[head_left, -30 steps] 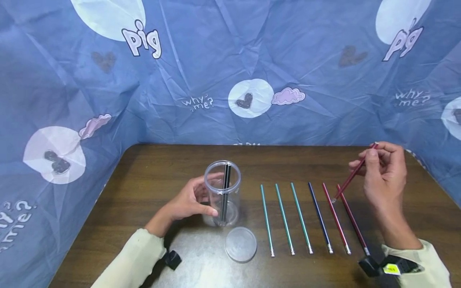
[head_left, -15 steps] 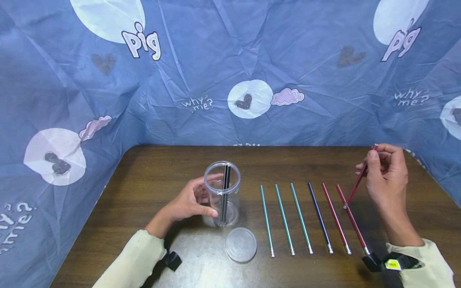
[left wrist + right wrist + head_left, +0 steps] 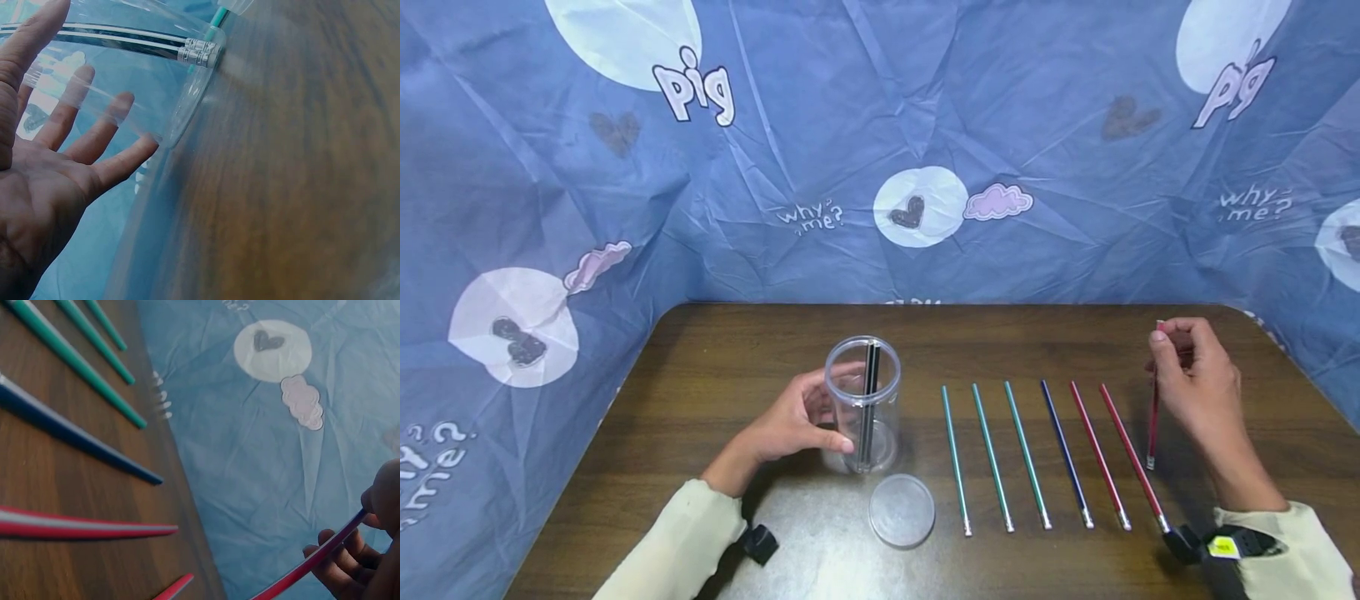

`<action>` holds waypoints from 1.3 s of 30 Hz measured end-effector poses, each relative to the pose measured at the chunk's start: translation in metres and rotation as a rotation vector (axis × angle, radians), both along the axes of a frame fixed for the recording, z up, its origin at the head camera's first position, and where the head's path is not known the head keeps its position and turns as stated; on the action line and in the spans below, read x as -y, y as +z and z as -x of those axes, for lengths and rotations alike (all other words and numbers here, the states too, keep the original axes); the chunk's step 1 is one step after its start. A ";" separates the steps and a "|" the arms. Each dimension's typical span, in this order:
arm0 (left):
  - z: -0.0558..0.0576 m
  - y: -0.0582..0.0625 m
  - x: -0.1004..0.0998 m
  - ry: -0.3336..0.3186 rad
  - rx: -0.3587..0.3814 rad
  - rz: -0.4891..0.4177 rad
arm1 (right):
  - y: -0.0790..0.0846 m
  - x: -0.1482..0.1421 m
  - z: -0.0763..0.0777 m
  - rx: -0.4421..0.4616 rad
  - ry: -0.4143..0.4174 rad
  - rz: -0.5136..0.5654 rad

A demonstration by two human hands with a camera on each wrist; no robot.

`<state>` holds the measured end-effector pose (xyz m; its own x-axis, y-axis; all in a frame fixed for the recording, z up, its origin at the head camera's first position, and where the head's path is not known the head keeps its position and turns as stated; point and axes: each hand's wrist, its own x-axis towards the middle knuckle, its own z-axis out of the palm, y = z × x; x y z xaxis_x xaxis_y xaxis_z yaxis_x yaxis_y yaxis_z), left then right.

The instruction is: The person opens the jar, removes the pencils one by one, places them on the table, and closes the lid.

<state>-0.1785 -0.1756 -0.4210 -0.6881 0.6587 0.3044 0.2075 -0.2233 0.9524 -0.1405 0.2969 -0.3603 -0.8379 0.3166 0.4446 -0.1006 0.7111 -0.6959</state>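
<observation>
My left hand (image 3: 797, 417) holds a clear plastic jar (image 3: 887, 421) from its left side, thumb in front and fingers spread round the back. Inside the upright jar lean two black pencils (image 3: 868, 408), their silver eraser ends (image 3: 199, 55) at the bottom in the left wrist view. At the right, my right hand (image 3: 1204, 396) pinches a red pencil (image 3: 1153, 425) near its upper end between thumb and fingers. That pencil hangs almost upright, eraser end down, just right of the row. In the right wrist view the same red pencil (image 3: 306, 565) slants up to the fingertips.
Between jar and right hand lies a row of teal pencils (image 3: 992, 454), one dark blue pencil (image 3: 1066, 450) and two red pencils (image 3: 1099, 450), erasers toward me. A round translucent lid (image 3: 902, 510) lies before the jar. Blue printed cloth (image 3: 820, 150) encloses the brown table (image 3: 760, 333).
My right hand has come down and slightly nearer; its red pencil has swung from a slant over the row to nearly upright, right of the row. The left hand and jar stay put.
</observation>
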 end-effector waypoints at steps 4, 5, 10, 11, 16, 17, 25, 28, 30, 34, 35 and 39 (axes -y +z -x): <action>0.000 0.000 0.000 0.006 0.005 0.012 | -0.003 -0.004 0.000 0.040 0.011 -0.046; 0.000 0.000 0.000 0.008 0.005 0.017 | -0.003 -0.005 0.000 0.044 0.010 -0.051; 0.000 -0.001 0.000 0.014 -0.010 0.033 | -0.005 -0.011 0.001 0.050 0.010 -0.092; 0.000 0.000 0.000 0.015 -0.014 0.035 | -0.005 -0.013 0.002 0.050 0.011 -0.102; 0.000 0.000 0.001 0.030 -0.013 0.056 | -0.003 -0.025 0.002 0.061 0.013 -0.154; 0.000 0.000 0.001 0.030 -0.016 0.058 | -0.003 -0.027 0.002 0.068 0.011 -0.162; 0.000 0.000 0.001 0.031 -0.013 0.057 | -0.004 -0.042 0.001 0.147 0.077 -0.259; 0.000 0.000 0.001 0.029 -0.007 0.056 | -0.009 -0.046 0.003 0.196 0.107 -0.292; 0.001 -0.001 0.001 0.025 -0.008 0.055 | -0.013 -0.047 0.005 0.229 0.113 -0.303; 0.001 -0.002 0.002 0.024 -0.008 0.052 | -0.019 -0.049 0.007 0.298 0.108 -0.300; 0.001 -0.002 0.002 0.023 -0.010 0.050 | -0.020 -0.049 0.007 0.312 0.108 -0.297; 0.002 -0.002 0.002 0.016 -0.015 0.042 | -0.024 -0.051 0.007 0.352 0.107 -0.295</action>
